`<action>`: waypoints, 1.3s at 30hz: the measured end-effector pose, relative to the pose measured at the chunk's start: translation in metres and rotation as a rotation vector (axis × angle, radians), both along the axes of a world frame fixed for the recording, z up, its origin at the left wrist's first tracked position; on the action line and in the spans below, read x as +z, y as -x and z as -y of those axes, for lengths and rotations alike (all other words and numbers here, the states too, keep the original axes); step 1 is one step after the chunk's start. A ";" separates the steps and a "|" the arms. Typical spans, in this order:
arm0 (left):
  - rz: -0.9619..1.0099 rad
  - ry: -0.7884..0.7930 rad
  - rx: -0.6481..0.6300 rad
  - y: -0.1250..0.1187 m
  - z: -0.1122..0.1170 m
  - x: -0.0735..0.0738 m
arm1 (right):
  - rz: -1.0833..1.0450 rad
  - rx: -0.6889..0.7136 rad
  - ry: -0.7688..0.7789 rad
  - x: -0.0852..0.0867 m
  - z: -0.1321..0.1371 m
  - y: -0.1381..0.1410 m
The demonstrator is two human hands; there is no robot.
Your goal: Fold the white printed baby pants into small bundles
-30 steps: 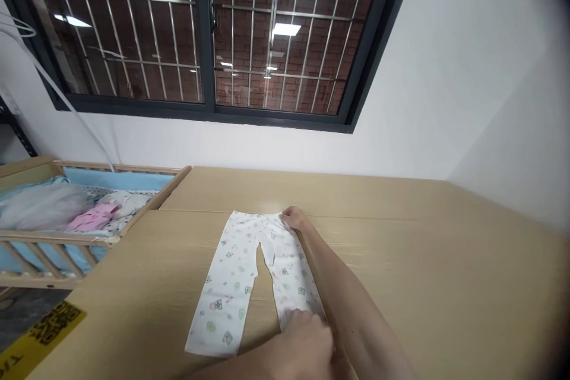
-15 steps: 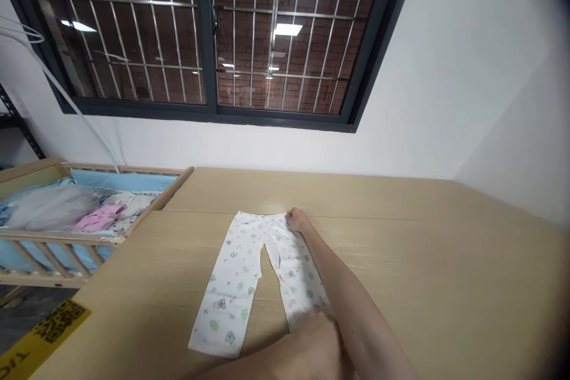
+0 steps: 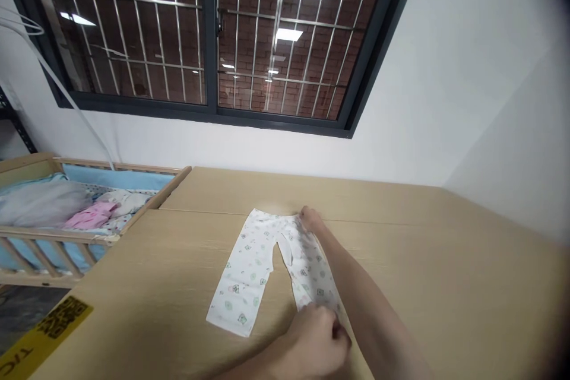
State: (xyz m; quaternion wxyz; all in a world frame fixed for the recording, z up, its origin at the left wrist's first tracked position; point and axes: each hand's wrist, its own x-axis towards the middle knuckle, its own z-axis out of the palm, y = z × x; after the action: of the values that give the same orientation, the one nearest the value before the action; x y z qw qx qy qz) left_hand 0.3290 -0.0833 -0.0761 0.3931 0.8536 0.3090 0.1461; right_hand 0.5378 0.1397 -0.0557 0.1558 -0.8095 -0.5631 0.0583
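Note:
A pair of small white baby trousers [image 3: 249, 270] with a printed pattern lies flat on the wooden table [image 3: 445, 285], waist at the far side, legs spread toward me. My right hand [image 3: 310, 218] pinches the right corner of the waistband. My left hand [image 3: 317, 339] is closed on the hem of the right trouser leg, hiding it. The left trouser leg lies free.
A wooden baby cot [image 3: 84, 231] stands against the table's left side, holding a pink garment [image 3: 86, 215] and pale bedding. A yellow label with a QR code [image 3: 42, 332] sits at the table's near left corner. A barred window [image 3: 209, 41] and white wall rise behind.
The view has shifted, so the trousers sit further right and higher. Both hands keep their hold on the right side of the trousers; the left hand shows more fully.

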 end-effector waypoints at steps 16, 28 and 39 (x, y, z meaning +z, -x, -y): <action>0.060 -0.053 0.588 0.165 -0.011 -0.028 | -0.681 -0.051 -0.244 0.018 -0.038 0.114; -0.495 -0.173 0.698 0.203 -0.019 -0.024 | -0.637 -0.104 -0.203 -0.008 -0.057 0.164; -0.415 -0.341 0.770 0.203 -0.006 -0.034 | -0.461 0.116 -0.221 0.004 -0.030 0.187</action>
State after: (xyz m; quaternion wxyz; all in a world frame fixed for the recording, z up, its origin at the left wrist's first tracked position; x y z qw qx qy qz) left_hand 0.1263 -0.0772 -0.1103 0.0946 0.7404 0.6469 0.1563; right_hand 0.3504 0.1700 -0.0518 0.3638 -0.7193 -0.5611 0.1882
